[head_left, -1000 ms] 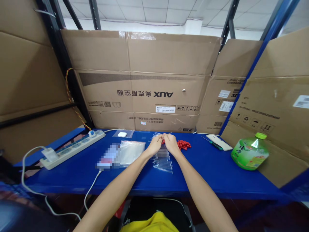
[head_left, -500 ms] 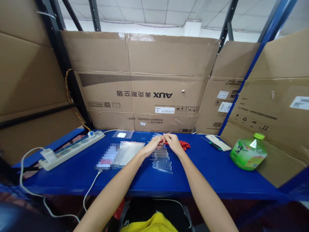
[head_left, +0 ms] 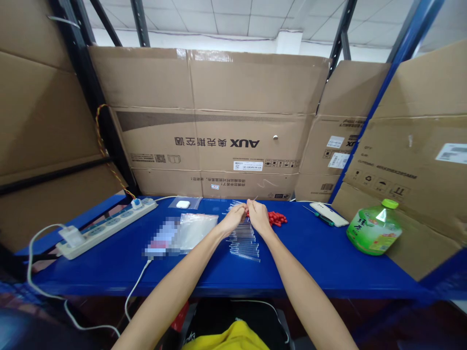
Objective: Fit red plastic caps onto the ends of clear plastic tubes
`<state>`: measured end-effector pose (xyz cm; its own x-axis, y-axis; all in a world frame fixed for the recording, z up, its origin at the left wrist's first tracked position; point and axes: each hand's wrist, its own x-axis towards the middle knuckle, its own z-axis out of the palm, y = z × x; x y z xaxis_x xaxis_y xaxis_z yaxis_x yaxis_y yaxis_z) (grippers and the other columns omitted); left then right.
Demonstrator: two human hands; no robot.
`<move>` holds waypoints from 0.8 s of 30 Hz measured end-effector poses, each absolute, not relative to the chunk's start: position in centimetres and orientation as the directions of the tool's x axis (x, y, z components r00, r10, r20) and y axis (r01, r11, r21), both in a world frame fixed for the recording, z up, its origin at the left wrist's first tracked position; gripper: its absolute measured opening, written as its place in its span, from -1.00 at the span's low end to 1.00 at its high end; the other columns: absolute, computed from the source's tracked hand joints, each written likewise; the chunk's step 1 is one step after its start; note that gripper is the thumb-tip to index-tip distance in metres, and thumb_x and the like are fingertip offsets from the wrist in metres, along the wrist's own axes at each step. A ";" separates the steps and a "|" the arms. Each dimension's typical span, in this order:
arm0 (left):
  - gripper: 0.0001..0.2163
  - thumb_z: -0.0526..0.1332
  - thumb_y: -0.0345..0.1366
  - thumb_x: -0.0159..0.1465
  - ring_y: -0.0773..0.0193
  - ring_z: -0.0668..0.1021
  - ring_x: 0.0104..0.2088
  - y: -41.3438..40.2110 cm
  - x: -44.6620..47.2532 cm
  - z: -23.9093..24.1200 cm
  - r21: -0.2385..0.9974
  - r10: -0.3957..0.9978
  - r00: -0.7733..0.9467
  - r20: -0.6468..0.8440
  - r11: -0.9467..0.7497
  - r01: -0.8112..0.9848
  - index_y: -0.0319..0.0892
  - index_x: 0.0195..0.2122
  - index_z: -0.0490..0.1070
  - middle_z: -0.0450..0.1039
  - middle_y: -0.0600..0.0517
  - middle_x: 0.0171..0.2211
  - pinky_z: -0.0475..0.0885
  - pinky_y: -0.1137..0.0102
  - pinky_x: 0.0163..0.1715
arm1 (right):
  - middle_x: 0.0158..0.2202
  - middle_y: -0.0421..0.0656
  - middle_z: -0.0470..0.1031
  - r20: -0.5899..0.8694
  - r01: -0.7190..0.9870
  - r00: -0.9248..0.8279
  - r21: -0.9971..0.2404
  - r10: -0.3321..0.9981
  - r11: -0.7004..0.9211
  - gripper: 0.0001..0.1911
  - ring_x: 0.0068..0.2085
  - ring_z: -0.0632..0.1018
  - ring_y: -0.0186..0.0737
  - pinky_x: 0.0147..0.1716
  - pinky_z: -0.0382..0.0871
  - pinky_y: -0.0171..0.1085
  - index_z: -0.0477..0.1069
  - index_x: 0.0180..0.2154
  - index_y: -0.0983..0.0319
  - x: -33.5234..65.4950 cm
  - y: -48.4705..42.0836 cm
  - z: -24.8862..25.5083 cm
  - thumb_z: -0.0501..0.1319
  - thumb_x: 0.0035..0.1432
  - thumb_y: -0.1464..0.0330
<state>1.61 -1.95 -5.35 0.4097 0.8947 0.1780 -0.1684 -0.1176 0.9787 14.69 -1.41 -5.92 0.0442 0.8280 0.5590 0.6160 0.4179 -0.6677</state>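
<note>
1. Cardboard (head_left: 219, 78) walls: brown, creased, printed with upside-down AUX lettering; the side panels run out of view.
2. Table (head_left: 310, 262): smooth, blue, slightly glossy.
3. Power strip (head_left: 118, 221): white plastic, long, at the table's left end, plugs seated at both ends.
4. Bottle (head_left: 374, 231): green, rounded, lime cap, standing at the far right near the cardboard.
5. Bags (head_left: 197, 231): flat, clear plastic, left of the hands; a rectangular object (head_left: 162, 238) beside them is pixelated past reading.
6. Tubes (head_left: 243, 245): thin, straight, clear, laid crosswise in a ragged column below the grip; the hands cover its upper part.
7. Slab (head_left: 330, 214): white, oblong, near the bottle.
8. Right hand (head_left: 258, 215): fingertips pinched narrow on a rod (head_left: 255, 198), close against the left hand.
9. Left hand (head_left: 234, 218): fingers curled in; whether it holds anything cannot be told, though a speck of red shows between the hands.
10. Red pieces (head_left: 278, 218): small, rounded, heaped just right of the right hand, which partly hides them.
11. Screwdriver (head_left: 324, 219): green handle, thin shaft, alongside the slab.
12. Case (head_left: 183, 204): white, round-cornered, on a clear pouch or inside it.
13. Rod: very thin, slanting up past the fingertips; lower end hidden, material unclear.
</note>
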 end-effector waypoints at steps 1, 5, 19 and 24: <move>-0.80 0.14 -0.21 0.25 0.44 0.01 -0.56 -2.0 1.6 -5.3 0.978 0.897 0.410 0.166 -0.097 -0.184 -0.15 -0.43 0.14 -0.06 0.21 -0.57 -0.06 0.47 -0.53 | -0.56 -0.15 0.41 0.555 0.568 0.050 -0.700 0.831 0.433 -0.43 -0.47 0.38 -0.22 -0.41 0.11 -0.27 0.24 -0.56 0.16 14.8 -1.3 -5.9 -0.11 0.39 0.00; -0.79 0.16 -0.14 0.24 0.45 0.02 -0.58 -2.3 1.2 -4.5 0.969 0.863 0.500 0.076 0.053 -0.239 -0.18 -0.39 0.23 -0.03 0.21 -0.57 -0.05 0.49 -0.55 | -0.61 -0.25 0.24 0.472 0.308 0.016 -0.841 0.881 0.445 -0.45 -0.52 0.27 -0.29 -0.47 0.12 -0.29 0.14 -0.55 0.14 15.6 -1.0 -5.8 -0.07 0.31 -0.09; -0.80 0.18 -0.16 0.24 0.45 0.00 -0.58 -2.0 0.7 -4.9 0.992 0.869 0.485 0.103 -0.053 -0.115 -0.15 -0.37 0.21 -0.04 0.23 -0.55 -0.08 0.50 -0.55 | -0.58 -0.21 0.36 0.547 0.588 -0.009 -0.674 0.837 0.447 -0.42 -0.48 0.35 -0.27 -0.41 0.09 -0.32 0.28 -0.57 0.18 15.8 -1.4 -5.9 -0.01 0.37 -0.03; -0.85 0.09 -0.26 0.22 0.39 0.11 -0.52 -1.2 1.0 -6.1 0.978 0.880 0.434 0.193 -0.207 -0.015 -0.15 -0.45 0.16 0.12 0.14 -0.53 0.02 0.46 -0.51 | -0.54 -0.14 0.46 0.548 0.657 -0.021 -0.623 0.836 0.425 -0.42 -0.46 0.41 -0.23 -0.43 0.06 -0.30 0.31 -0.58 0.17 15.4 -1.1 -6.5 -0.06 0.42 0.04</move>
